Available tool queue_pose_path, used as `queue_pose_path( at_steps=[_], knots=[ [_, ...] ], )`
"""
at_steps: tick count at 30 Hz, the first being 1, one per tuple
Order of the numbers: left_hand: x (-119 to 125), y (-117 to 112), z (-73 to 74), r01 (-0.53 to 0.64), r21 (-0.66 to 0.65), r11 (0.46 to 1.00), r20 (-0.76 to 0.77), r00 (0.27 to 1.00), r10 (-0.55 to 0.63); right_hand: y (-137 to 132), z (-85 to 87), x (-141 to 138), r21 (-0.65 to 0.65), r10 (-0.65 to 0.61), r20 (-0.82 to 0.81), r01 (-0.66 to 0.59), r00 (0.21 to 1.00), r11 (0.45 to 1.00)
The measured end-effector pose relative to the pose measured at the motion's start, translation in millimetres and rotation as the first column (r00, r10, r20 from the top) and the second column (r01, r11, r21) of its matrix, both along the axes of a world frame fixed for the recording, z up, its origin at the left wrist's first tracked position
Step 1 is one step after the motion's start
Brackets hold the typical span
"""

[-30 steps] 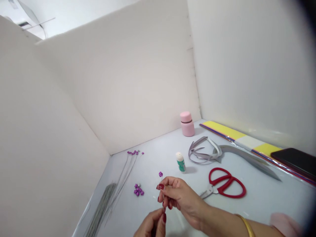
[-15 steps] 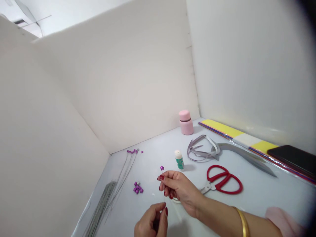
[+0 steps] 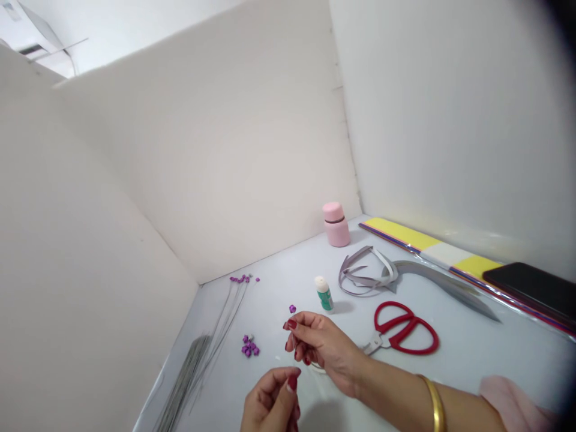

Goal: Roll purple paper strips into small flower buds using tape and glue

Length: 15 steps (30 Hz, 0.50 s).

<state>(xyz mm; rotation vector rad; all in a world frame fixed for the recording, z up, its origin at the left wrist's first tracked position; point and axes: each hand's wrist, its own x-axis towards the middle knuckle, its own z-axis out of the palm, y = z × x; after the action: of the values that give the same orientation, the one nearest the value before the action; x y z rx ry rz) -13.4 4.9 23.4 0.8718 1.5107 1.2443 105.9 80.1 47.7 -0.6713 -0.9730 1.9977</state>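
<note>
A small purple paper star [image 3: 292, 309] sits on the top end of a thin wire [image 3: 294, 343]. My right hand [image 3: 321, 345] pinches this wire just below the star. Lower down, my left hand [image 3: 272, 399] is closed with thumb and forefinger pressed together around the wire's lower end. To the left of my hands lies a small heap of purple stars [image 3: 250, 347]. Farther back, several wires topped with purple stars [image 3: 240, 279] lie on the table, beside a thick bundle of bare wires [image 3: 186, 378].
Red-handled scissors [image 3: 407, 329] lie right of my right hand, their blades partly hidden by it. Behind stand a glue stick [image 3: 324, 295] and a pink bottle [image 3: 336, 225]. Grey paper strips [image 3: 366, 271], packed coloured strips [image 3: 400, 234] and a black phone [image 3: 531, 288] lie along the right wall.
My left thumb has shifted up over the forefinger at the wire's lower end. My right hand keeps its pinch under the star. The whole view has shifted slightly.
</note>
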Motion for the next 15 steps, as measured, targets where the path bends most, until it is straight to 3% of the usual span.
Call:
queue_pose_path(
  at_steps=[2,4,8,15],
  knots=[
    [2.6,2.4,4.1,0.004,-0.043,0.999,0.139,0.99,0.002,-3.2,0.9,-0.1,0.015,0.013,-0.002,-0.013,1.0,1.0],
    [3.8,3.6,7.3,0.017,-0.044,0.999,0.152,0.988,-0.01,-5.9,2.1,0.3,0.036,0.017,0.007,-0.017,1.0,0.999],
    [4.2,1.7,10.3,0.036,0.004,0.999,0.065,0.997,-0.036,-9.3,3.8,1.2,0.076,0.006,0.028,-0.008,1.0,0.997],
    [5.9,-5.0,5.6,-0.016,0.023,1.0,-0.068,0.998,0.017,-11.5,2.8,-0.2,0.107,-0.007,0.061,0.0,0.998,0.994]
  ],
)
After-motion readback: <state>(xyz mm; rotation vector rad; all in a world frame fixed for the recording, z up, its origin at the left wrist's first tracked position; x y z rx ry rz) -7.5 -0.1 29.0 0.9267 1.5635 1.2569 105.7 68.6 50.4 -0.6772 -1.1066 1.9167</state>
